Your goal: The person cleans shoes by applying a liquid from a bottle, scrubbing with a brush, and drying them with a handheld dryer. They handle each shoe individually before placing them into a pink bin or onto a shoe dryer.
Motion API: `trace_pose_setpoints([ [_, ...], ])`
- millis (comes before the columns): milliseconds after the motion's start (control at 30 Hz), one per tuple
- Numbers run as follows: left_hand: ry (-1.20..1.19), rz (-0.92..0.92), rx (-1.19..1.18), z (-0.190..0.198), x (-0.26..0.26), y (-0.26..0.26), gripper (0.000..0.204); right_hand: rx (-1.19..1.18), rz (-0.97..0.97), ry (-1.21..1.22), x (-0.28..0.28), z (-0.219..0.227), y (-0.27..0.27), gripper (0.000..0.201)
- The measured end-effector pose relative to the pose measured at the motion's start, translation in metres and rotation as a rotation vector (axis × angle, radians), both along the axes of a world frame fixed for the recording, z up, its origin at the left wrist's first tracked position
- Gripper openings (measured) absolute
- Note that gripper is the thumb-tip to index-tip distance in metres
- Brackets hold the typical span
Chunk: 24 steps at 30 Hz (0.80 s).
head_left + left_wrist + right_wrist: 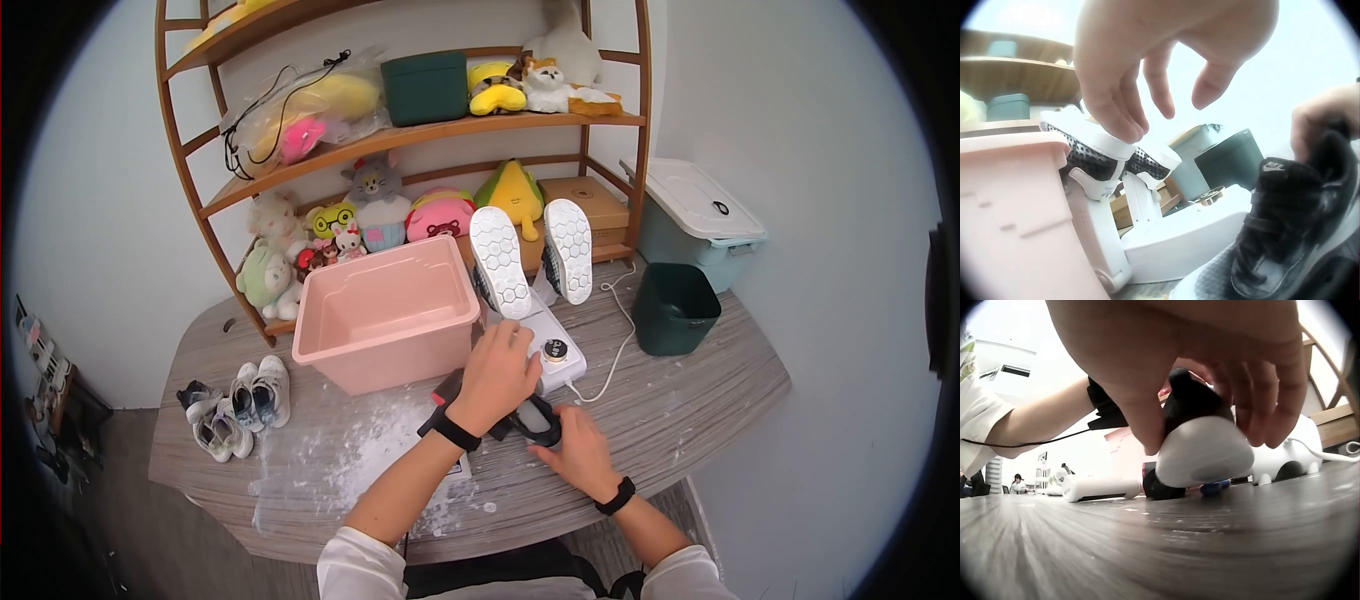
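**Black shoe pinned at the counter's front edge**

Your right hand [578,452] pinches the black shoe [535,418] by its white-soled heel, fingers curled round it, holding it down on the counter [690,400] just in front of the white shoe dryer [548,352]. Only the right wrist view shows that pinch from low down; the head view hides most of the shoe under your left hand [498,375]. That left hand hovers above the shoe with its fingers loosely bent and apart, gripping nothing, as the left wrist view makes plain.

Two white shoes [530,255] stand sole-up on the dryer's posts. Left of it sits one pink bin [385,315], which looks empty from the head view. One dark green bin [675,308] stands to the right; its inside is too dark to read. Small sneakers [238,405] lie at the counter's left end, their number unclear.
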<state>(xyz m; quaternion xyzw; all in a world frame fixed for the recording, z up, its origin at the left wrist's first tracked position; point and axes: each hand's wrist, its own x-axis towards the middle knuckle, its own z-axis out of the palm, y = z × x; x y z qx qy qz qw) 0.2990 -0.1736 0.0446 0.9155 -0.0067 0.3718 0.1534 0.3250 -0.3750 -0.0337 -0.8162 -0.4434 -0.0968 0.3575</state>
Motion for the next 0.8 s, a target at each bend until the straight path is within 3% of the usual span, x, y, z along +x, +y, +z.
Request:
trace_pose_setpoints([
  [167,-0.072,0.158,0.038,0.006,0.018,0.004,0.045,0.042,0.136,0.086,0.031,0.024,-0.005,0.061],
  [233,-0.009,0.277,0.065,0.014,0.024,0.0,0.064,0.104,0.014,0.166,0.045,0.047,0.0,0.054],
  [333,0.06,0.361,0.129,0.018,0.04,0.0,0.078,0.166,-0.078,0.07,0.088,0.06,0.021,0.053],
  [433,0.072,0.401,0.119,0.024,0.054,0.0,0.082,0.261,-0.202,-0.031,0.128,0.067,0.044,0.06],
  [533,0.068,0.471,0.11,0.02,0.066,0.002,0.082,0.23,-0.32,-0.022,0.153,0.068,0.065,0.08],
  [667,0.059,0.487,0.073,0.012,0.072,0.008,0.086,0.209,-0.292,0.085,0.169,0.068,0.081,0.081],
  [733,-0.174,0.409,-0.048,0.008,0.07,0.01,0.092,0.233,-0.286,0.137,0.17,0.07,0.086,0.079],
  [800,-0.188,0.407,-0.114,0.004,0.067,0.005,0.096,0.246,-0.29,0.153,0.17,0.071,0.089,0.075],
])
